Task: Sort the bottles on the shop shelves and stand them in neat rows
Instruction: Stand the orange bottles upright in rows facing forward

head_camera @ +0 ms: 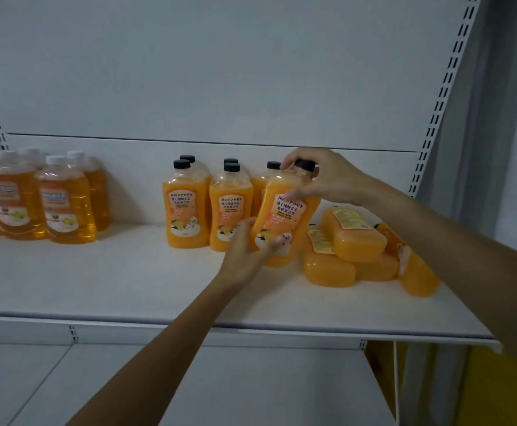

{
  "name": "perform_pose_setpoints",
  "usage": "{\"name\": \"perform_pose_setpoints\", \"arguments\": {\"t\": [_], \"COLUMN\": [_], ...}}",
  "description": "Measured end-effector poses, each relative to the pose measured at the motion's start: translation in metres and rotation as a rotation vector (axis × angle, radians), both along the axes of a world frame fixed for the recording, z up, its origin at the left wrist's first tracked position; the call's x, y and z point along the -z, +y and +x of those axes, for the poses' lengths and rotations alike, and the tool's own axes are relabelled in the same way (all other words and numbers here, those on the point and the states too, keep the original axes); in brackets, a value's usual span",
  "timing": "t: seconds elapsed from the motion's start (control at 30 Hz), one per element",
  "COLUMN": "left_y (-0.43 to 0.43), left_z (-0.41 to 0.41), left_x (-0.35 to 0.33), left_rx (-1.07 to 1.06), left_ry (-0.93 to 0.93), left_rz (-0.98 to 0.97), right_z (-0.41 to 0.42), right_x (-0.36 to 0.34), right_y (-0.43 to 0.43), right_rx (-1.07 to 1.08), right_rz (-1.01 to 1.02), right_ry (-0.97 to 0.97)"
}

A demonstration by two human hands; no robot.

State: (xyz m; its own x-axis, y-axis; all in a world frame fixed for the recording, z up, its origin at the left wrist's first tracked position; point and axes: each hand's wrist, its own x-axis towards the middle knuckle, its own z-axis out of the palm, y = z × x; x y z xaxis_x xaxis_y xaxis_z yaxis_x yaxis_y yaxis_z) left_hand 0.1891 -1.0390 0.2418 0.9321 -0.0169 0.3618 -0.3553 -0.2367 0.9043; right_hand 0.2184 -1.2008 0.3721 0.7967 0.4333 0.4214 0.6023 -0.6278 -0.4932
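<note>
An opaque orange bottle with a black cap [285, 210] leans to the right just above the white shelf [128, 281]. My left hand [248, 250] grips its lower part and my right hand [321, 176] holds its neck and shoulder. To its left, several matching black-capped bottles [186, 207] stand upright in short rows. Right of it, several more orange bottles [355, 238] lie on their sides in a heap.
A group of clear amber bottles with white caps [66, 201] stands at the shelf's left end. A slotted upright [435, 118] bounds the shelf on the right. A lower shelf [189, 385] is in view below, with something yellow [497, 388] to its right.
</note>
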Motion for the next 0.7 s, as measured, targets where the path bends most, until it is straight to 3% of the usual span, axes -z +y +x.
{"name": "perform_pose_setpoints", "arguments": {"t": [0.2,0.33,0.43,0.53,0.7], "left_y": [0.048,0.057,0.061,0.064,0.063], "left_z": [0.025,0.038,0.047,0.053,0.051], "left_x": [0.020,0.020,0.021,0.025,0.023], "left_rx": [-0.083,-0.106,-0.141,-0.187,-0.253], "left_ry": [0.134,0.108,0.093,0.113,0.086], "left_rz": [0.135,0.302,0.367,0.398,0.406], "right_z": [0.027,0.042,0.047,0.051,0.059], "right_x": [0.024,0.031,0.027,0.023,0.030], "right_y": [0.015,0.019,0.022,0.024,0.029], "right_rx": [0.076,0.126,0.129,0.152,0.222], "right_rz": [-0.060,-0.037,-0.147,-0.278,-0.272], "right_ry": [-0.009,-0.014,-0.048,-0.094,-0.179]}}
